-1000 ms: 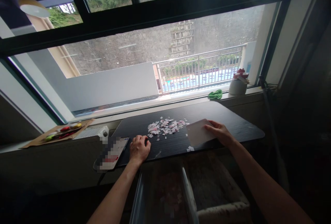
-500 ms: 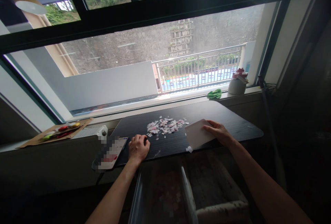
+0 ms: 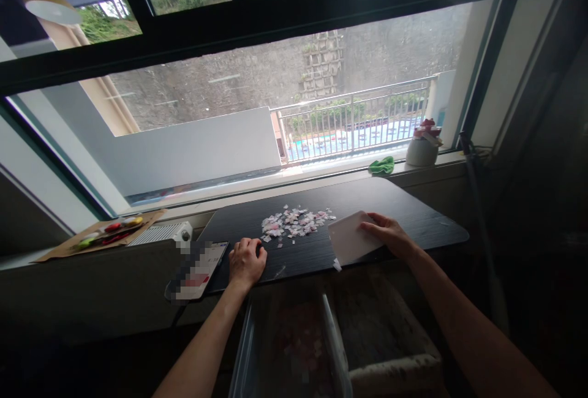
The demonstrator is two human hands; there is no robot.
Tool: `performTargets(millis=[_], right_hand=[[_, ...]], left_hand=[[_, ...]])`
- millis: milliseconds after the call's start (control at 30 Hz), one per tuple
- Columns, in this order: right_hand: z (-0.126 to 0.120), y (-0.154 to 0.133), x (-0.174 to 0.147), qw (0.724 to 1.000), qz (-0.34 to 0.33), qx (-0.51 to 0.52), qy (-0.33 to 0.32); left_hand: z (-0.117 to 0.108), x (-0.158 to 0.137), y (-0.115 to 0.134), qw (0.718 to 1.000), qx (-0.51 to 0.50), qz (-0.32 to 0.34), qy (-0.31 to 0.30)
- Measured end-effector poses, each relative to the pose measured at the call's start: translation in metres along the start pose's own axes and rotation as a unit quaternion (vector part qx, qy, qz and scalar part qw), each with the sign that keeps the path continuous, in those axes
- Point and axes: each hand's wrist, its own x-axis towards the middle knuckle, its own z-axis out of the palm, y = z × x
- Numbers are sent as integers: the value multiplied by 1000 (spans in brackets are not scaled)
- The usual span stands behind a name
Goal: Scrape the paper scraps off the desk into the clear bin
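Observation:
My right hand [image 3: 389, 236] grips a flat white scraper-like sheet [image 3: 351, 239] between thumb and fingers, its lower edge at the front of the dark tabletop [image 3: 367, 197]. A small white paper scrap [image 3: 337, 265] shows at the sheet's lower left corner, by the table edge. My left hand [image 3: 247, 261] rests on the tabletop with its fingers curled in; whether anything is inside them is hidden. Between the hands and farther back lies a loose pile of small white and pinkish paper scraps [image 3: 294, 223]. Below the table edge, a clear plastic bin [image 3: 328, 324] contains more scraps in shadow.
A phone [image 3: 202, 272] lies left of my left hand. Another light-rimmed container [image 3: 395, 366] sits beside the bin. On the windowsill are a green cloth [image 3: 381, 166] and a pot with a red top [image 3: 421, 148]. Brown paper with colourful items [image 3: 108, 234] lies at the left.
The small scrap at the sheet's lower left corner has shifted and shows less than before. Both hands and the pile look nearly unmoved.

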Motion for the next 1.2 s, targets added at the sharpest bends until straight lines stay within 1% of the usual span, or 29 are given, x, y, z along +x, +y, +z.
performTargets(millis=[133, 300, 433, 633, 700, 800, 867, 933, 1100, 1200], right_hand=[[1, 1, 0, 1000, -9, 9, 8], [1, 5, 3, 1000, -26, -7, 14], [-1, 7, 4, 1000, -18, -9, 8], [-1, 5, 3, 1000, -3, 20, 8], [-1, 7, 5, 999, -17, 30, 31], [-2, 13, 10, 993, -55, 30, 102], [-3, 16, 13, 987, -73, 12, 145], [-4, 18, 16, 983, -81, -15, 161], [-1, 15, 21, 983, -86, -89, 136], [1, 14, 21, 990, -60, -81, 104]], left_hand=[[0, 0, 0, 1000, 3, -2, -2], [0, 0, 0, 1000, 1, -3, -6], [0, 0, -1, 1000, 4, -2, -2], [1, 0, -1, 1000, 2, -3, 1], [1, 1, -1, 1000, -1, -3, 0], [1, 1, -1, 1000, -3, -3, -2], [2, 1, -1, 1000, -2, -3, -2], [2, 1, -2, 1000, -1, -2, -1], [3, 1, -2, 1000, -1, 0, 3], [3, 1, -1, 1000, -1, -2, 1]])
